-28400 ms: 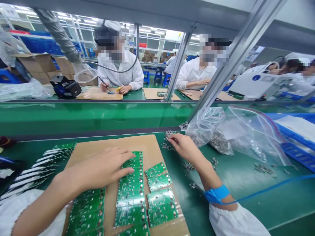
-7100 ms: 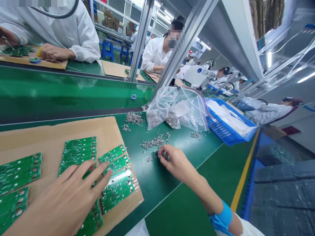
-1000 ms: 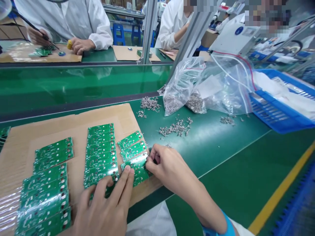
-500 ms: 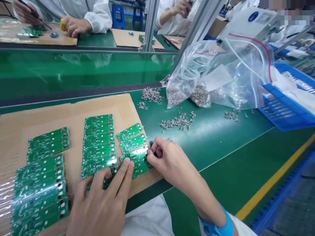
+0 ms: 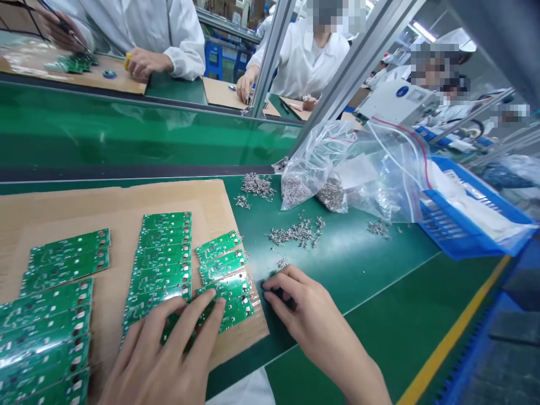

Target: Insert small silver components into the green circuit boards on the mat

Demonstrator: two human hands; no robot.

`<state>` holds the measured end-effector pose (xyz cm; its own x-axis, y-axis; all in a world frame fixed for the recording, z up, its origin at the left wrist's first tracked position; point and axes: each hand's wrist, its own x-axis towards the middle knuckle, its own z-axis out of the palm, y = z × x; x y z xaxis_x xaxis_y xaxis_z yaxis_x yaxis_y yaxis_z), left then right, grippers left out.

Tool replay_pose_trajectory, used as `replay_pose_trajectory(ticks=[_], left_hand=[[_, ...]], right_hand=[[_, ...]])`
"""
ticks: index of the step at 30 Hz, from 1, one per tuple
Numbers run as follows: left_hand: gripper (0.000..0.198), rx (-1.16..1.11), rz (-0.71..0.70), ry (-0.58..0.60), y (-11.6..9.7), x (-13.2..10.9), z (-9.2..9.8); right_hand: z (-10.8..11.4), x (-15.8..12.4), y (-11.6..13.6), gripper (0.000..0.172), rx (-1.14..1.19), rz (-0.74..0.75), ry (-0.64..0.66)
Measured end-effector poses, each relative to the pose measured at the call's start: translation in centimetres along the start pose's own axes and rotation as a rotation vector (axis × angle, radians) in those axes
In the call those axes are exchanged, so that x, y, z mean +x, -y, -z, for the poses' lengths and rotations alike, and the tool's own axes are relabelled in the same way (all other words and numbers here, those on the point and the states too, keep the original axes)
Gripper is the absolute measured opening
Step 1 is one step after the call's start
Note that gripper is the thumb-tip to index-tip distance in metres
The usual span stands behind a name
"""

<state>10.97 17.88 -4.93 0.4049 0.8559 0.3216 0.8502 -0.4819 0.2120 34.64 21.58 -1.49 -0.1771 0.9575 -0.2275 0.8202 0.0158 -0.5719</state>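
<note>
A worker's left hand (image 5: 162, 354), fingers spread and flat, presses down on green printed circuit boards (image 5: 223, 267) at the near edge of a brown cardboard sheet (image 5: 120, 211) on a green-matted assembly bench (image 5: 358, 264); it grips nothing. The right hand (image 5: 314, 320) rests curled just beside the sheet's right edge, fingertips bunched over a small dark shape, and whether it is pinching anything cannot be told. The boards lie in three rough columns across the cardboard, the shortest at right, its nearest boards under the left hand's fingertips. Farther along the bench to the right, loose silver metal pins (image 5: 297, 232) lie in small heaps on the mat, near a clear zip-top plastic bag (image 5: 314, 183) part filled with more of them. At far right sits a blue plastic crate (image 5: 453, 225) holding white material. Beyond an aluminium upright (image 5: 270, 59), at the facing bench on the far left, a co-worker in a white smock (image 5: 181, 39) holds a thin tool over a small green board.
</note>
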Motion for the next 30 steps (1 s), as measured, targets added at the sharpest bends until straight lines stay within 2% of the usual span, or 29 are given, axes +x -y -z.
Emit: replay_pose_trajectory(ticks=[2, 4, 7, 11, 15, 19, 25, 28, 30], left_hand=[[0.040, -0.049, 0.047, -0.054, -0.1, 0.1, -0.1], [0.037, -0.069, 0.016, -0.082, -0.1, 0.3, 0.1], [0.029, -0.094, -0.068, -0.109, -0.1, 0.7, 0.6], [0.020, -0.160, -0.142, -0.075, -0.6, 1.6, 1.6], [0.027, -0.144, -0.170, -0.136, -1.3, 2.7, 2.6], [0.030, -0.193, -0.170, -0.136, -1.6, 3.1, 2.9], [0.026, -0.181, -0.123, -0.158, -1.7, 1.8, 1.4], [0.030, -0.151, -0.137, -0.176, -1.6, 1.5, 1.2], [0.033, -0.145, -0.177, -0.129, -1.5, 1.7, 1.7]], right_hand=[[0.0, 0.1, 0.1, 0.015, 0.036, -0.002, -0.013], [0.1, -0.1, 0.4, 0.010, 0.147, -0.037, -0.015], [-0.1, -0.8, 1.0, 0.014, 0.484, -0.111, 0.025], [-1.2, -1.3, 1.9, 0.025, 0.956, -0.154, 0.128], [-2.2, -1.4, 2.2, 0.030, 1.201, -0.172, 0.252], [-2.5, -1.5, 2.1, 0.028, 1.250, -0.177, 0.288], [-2.2, -1.4, 2.2, 0.022, 1.123, -0.223, 0.301], [-1.9, -1.2, 1.9, 0.017, 1.058, -0.220, 0.381], [-1.6, -1.0, 1.7, 0.012, 1.054, -0.213, 0.448]])
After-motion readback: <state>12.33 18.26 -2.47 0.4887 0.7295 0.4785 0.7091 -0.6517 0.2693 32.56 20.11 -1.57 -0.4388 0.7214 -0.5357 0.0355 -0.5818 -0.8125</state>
